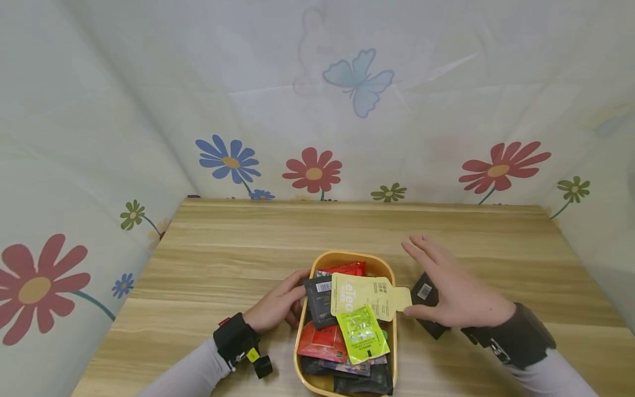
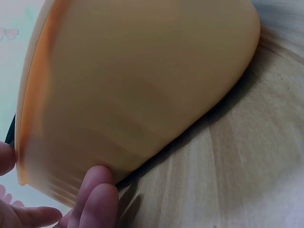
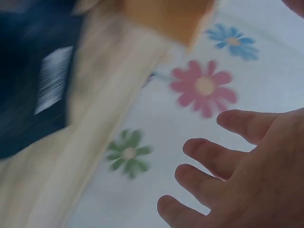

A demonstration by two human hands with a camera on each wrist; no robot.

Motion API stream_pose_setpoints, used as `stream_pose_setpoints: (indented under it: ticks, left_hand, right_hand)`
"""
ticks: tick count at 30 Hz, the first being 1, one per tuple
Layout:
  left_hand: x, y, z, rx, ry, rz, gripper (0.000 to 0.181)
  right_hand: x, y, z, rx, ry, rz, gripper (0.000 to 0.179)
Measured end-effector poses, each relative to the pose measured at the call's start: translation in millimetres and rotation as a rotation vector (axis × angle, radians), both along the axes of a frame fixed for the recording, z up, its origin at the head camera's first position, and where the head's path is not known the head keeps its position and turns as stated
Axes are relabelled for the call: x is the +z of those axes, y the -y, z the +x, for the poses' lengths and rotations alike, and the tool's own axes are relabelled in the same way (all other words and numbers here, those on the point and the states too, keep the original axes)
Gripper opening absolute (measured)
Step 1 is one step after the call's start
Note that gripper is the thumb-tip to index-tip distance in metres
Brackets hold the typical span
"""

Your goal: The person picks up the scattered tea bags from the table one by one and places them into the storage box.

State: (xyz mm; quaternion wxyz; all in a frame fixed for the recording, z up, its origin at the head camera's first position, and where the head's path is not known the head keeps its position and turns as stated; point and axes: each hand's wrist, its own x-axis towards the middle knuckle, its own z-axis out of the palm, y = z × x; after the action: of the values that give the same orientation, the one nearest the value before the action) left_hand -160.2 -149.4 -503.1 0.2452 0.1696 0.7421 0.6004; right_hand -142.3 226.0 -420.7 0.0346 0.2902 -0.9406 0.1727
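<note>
A yellow plastic basket (image 1: 396, 353) stands on the table, filled with flat packets. My left hand (image 1: 278, 302) holds its left side, a fingertip at the rim and other fingertips against the outer wall (image 2: 142, 85). On top lie a pale yellow packet (image 1: 347, 298), its narrow end over the right rim, and a bright lime-green sachet (image 1: 364, 336). Beneath them show a black packet (image 1: 319, 309) and a red packet (image 1: 319, 342). My right hand (image 1: 458, 292) hovers right of the basket with spread fingers, over a black packet (image 1: 424, 292) with a white barcode label, and holds nothing.
The wood-grain table (image 1: 238, 237) reaches back to a white curtain (image 1: 421, 138) printed with flowers and a butterfly. Inside the basket's far end lies another red packet (image 1: 349, 268). More dark packets (image 1: 364, 383) fill its near end.
</note>
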Motion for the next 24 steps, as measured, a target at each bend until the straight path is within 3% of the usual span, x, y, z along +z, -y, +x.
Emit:
stream_pose_setpoints:
  ticks: [6, 14, 24]
  left_hand:
    - [2.7, 0.0, 0.4, 0.0, 0.001, -0.009, 0.053]
    - [3.0, 0.4, 1.3, -0.006, -0.003, -0.005, 0.054]
    - [1.9, 0.9, 1.2, -0.01, 0.003, 0.011, 0.054]
  right_hand:
    - [-19.9, -30, -2.6, -0.078, 0.038, 0.071, 0.106]
    - [-42.0, -34, 1.6, -0.252, 0.098, 0.213, 0.116]
    - [-46.9, -29, -3.1, -0.273, 0.052, 0.22, 0.103]
